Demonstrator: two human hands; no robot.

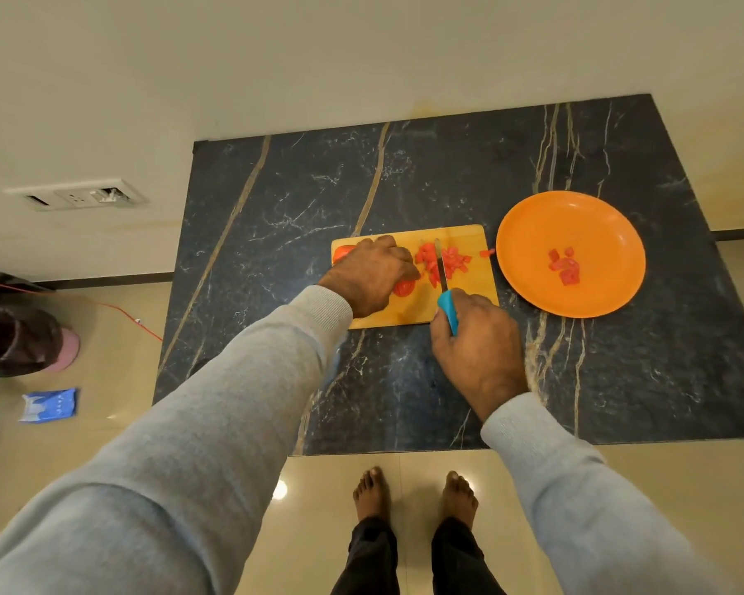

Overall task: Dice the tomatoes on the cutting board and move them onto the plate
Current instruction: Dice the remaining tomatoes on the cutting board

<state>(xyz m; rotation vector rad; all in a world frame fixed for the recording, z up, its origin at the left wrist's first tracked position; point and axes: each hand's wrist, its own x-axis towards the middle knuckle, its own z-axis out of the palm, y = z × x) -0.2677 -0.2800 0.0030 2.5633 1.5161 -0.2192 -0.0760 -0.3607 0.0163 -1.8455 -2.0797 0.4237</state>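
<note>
Grips the knife point(441, 266) by its blue handle in the curled right hand point(475, 341), blade among the diced tomatoes point(452, 259) on the cutting board point(469, 238). Pins a tomato slice point(404, 289) under curled fingers of the left hand point(372, 274). Leaves bare counter point(404, 178) beyond the far edge, plate point(602, 216) just beside the right edge.
</note>
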